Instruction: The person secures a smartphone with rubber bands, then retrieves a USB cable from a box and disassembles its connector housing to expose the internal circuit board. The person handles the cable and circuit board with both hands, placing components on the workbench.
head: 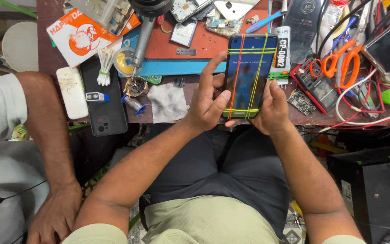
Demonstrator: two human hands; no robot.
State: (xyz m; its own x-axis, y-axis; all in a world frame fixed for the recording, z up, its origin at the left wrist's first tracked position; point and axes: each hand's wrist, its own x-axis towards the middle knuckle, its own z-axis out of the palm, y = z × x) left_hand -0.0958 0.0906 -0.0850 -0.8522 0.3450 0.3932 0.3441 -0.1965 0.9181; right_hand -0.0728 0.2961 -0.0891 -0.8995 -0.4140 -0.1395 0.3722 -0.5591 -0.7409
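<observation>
- While both hands share it, the smartphone [248, 74] stands upright above the lap, at the near edge of the desk [177, 115], its long axis running away from the person and its lit screen facing up.
- Left hand [207, 100]: its grip is closed on the phone's left edge, with the index finger raised beside the screen and the thumb lying on the glass.
- Right hand [271, 108]: its grip cups the lower right corner from behind and holds it.
- Yellow and orange rubber bands [251, 50] cross the phone lengthwise and across.
- Orange scissors [339, 61] lie well apart on the right; another person's arm [46, 135] hangs at the left.
</observation>
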